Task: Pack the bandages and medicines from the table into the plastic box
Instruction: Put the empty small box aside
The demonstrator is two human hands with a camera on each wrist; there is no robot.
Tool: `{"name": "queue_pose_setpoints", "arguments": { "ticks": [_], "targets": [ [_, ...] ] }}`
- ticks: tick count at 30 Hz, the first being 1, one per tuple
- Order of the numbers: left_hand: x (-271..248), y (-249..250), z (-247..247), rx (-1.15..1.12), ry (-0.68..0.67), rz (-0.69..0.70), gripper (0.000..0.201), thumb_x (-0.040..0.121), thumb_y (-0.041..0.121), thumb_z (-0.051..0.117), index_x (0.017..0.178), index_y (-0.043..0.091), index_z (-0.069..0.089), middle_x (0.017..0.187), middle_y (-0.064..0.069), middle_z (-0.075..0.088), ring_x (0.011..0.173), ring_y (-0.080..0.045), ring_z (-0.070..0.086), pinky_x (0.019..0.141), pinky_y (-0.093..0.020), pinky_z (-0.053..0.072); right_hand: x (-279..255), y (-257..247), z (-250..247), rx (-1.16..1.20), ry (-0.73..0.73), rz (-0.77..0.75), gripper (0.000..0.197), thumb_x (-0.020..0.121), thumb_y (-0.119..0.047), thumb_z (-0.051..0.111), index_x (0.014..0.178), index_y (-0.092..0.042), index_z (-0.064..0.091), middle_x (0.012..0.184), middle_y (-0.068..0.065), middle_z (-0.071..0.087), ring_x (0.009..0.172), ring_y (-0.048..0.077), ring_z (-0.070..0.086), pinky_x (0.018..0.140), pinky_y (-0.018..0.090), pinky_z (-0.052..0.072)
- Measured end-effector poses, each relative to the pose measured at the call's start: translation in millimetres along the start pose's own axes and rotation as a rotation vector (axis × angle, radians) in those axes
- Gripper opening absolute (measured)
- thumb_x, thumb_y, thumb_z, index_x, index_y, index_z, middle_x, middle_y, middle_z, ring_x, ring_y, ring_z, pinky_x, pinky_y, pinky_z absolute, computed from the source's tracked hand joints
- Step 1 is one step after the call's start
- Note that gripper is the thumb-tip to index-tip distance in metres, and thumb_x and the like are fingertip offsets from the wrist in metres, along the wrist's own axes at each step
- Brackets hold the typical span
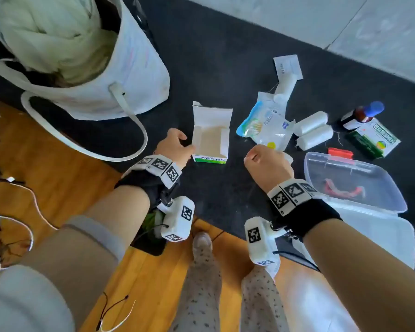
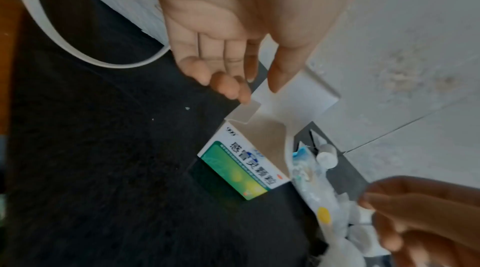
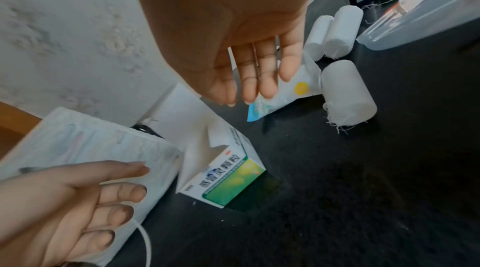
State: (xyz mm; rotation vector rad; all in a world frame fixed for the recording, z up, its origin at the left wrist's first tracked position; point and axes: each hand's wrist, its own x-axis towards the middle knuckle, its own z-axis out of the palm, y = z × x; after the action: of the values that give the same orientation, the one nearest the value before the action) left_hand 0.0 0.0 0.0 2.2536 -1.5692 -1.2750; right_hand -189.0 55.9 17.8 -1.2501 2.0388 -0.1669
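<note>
Home setting is indicated, likely a living room or bedroom. Warm wood-plank floor point(image 1: 65, 178) is seen beside a low dark surface point(image 1: 225, 68). A white tote bag point(image 1: 134, 75) stuffed with pale fabric point(image 1: 50, 32) is set on it. Loose cables point(image 1: 22, 212) are left on the floor (plain pale wall point(image 1: 321, 15) behind).

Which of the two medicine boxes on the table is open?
The green and white box by the left hand is open, its flaps up and inside showing. The other green box, beside the brown bottle, is closed.
</note>
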Motion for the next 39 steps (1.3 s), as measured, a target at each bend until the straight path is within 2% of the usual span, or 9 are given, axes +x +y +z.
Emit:
{"name": "queue_pose_setpoints", "arguments": {
  "ticks": [3,6,11,17,25,32,35,37,39],
  "targets": [
    [28.2,1.6,10.3,0.036,-0.051,-0.064,0.048,0.076,0.037,0.058,0.116,0.014,0.043,0.106,-0.012,0.064,0.09,-0.031,0.065,0.085,-0.044,0.054,6.9,9.9,5.7,-0.094,0.026,0.073,0.022,0.089,-0.027,0.046,0.104,-0.021,0.061,0.093,0.002,0.058,0.097,0.028,0.055,0.078,0.031,0.04],
    [39.4,8.1,22.8,0.168,-0.121,-0.091,0.051,0.08,0.041,0.056,0.115,0.005,0.048,0.113,-0.016,0.062,0.098,-0.035,0.063,0.086,-0.042,0.053,5.8,26.6,6.2,-0.14,0.044,0.099,0.022,0.088,-0.029,0.046,0.102,-0.021,0.06,0.1,0.005,0.062,0.098,0.031,0.06,0.082,0.036,0.046],
    [36.1,8.5,33.8,0.349,-0.062,-0.077,0.048,0.087,0.026,0.052,0.124,-0.002,0.038,0.128,-0.023,0.053,0.115,-0.039,0.053,0.088,-0.041,0.042,0.2,36.6,3.7,-0.142,0.034,0.122,0.02,0.089,-0.03,0.045,0.101,-0.022,0.059,0.103,0.005,0.068,0.095,0.03,0.061,0.074,0.031,0.042],
    [-21.2,-41.4,21.2,0.152,0.013,-0.132,0.042,0.089,0.022,0.051,0.122,0.0,0.037,0.124,-0.024,0.056,0.113,-0.041,0.054,0.088,-0.041,0.042,-18.8,15.9,17.5,-0.144,0.0,0.065,0.021,0.091,-0.029,0.046,0.105,-0.02,0.059,0.102,0.01,0.065,0.089,0.033,0.057,0.074,0.032,0.04],
    [-108.1,-200.1,-7.5,-0.155,0.24,-0.58,0.052,0.089,0.019,0.051,0.132,-0.002,0.031,0.127,-0.028,0.053,0.113,-0.043,0.053,0.089,-0.044,0.041,-48.6,-9.0,50.5,-0.171,-0.108,-0.121,0.02,0.089,-0.029,0.045,0.102,-0.021,0.058,0.103,0.006,0.068,0.097,0.031,0.061,0.084,0.04,0.05],
    [-100.6,-207.4,-16.6,-0.158,0.168,-0.733,0.063,0.095,0.031,0.044,0.14,-0.008,0.022,0.148,-0.026,0.033,0.135,-0.035,0.036,0.107,-0.039,0.029,-63.2,-9.6,69.1,-0.194,-0.144,-0.117,0.019,0.087,-0.028,0.044,0.098,-0.024,0.059,0.103,0.006,0.068,0.095,0.033,0.061,0.085,0.041,0.05],
    [-87.0,-193.4,-22.4,-0.177,0.137,-0.662,0.061,0.091,0.035,0.05,0.134,-0.006,0.035,0.134,-0.031,0.048,0.123,-0.041,0.049,0.1,-0.046,0.038,-66.2,-14.5,68.7,-0.183,-0.146,-0.098,0.02,0.087,-0.028,0.044,0.098,-0.024,0.06,0.103,0.006,0.068,0.095,0.034,0.061,0.085,0.039,0.05],
    [-82.0,-173.3,-28.3,-0.238,0.045,-0.545,0.036,0.089,0.027,0.053,0.105,-0.005,0.057,0.098,-0.03,0.065,0.092,-0.038,0.068,0.072,-0.038,0.051,-68.0,-17.9,64.1,-0.155,-0.142,-0.081,0.019,0.086,-0.027,0.045,0.098,-0.024,0.06,0.103,0.006,0.068,0.095,0.034,0.06,0.085,0.039,0.05],
    [-82.8,-144.8,-34.2,-0.266,-0.035,-0.445,0.017,0.091,0.016,0.05,0.086,0.002,0.058,0.068,-0.016,0.056,0.045,-0.015,0.066,0.04,-0.016,0.041,-68.5,-18.8,56.7,-0.12,-0.125,-0.067,0.018,0.086,-0.027,0.045,0.096,-0.024,0.06,0.102,0.006,0.068,0.095,0.033,0.061,0.085,0.039,0.05]
  ]
}}
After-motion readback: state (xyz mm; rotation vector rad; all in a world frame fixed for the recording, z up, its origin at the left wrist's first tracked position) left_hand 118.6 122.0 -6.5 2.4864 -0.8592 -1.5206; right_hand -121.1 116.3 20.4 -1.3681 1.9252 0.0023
